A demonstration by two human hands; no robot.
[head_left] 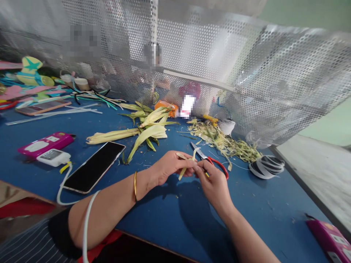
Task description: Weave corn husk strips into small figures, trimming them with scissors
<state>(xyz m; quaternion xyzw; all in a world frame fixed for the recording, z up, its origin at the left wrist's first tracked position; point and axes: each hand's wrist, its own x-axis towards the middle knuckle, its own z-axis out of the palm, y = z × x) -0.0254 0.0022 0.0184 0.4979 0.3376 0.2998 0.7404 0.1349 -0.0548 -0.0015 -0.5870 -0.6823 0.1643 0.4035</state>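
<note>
Both hands meet over the middle of a blue table [170,215]. My left hand [170,167] is closed, pinching a narrow pale yellow-green leaf strip [185,165] between thumb and fingers. My right hand [212,182] is closed too, its fingertips gripping the same strip from the right. Red-handled scissors [211,159] lie on the table just behind my right hand, blades pointing left and away. A gold bangle [135,186] sits on my left wrist.
Long pale leaves [137,131] lie behind the hands, with a heap of leaf trimmings [227,142] to the right. A black phone [93,166], a white charger [53,157], a pink case [45,143] and a ribbon coil [267,166] surround them. A perforated metal screen [246,73] stands at the back.
</note>
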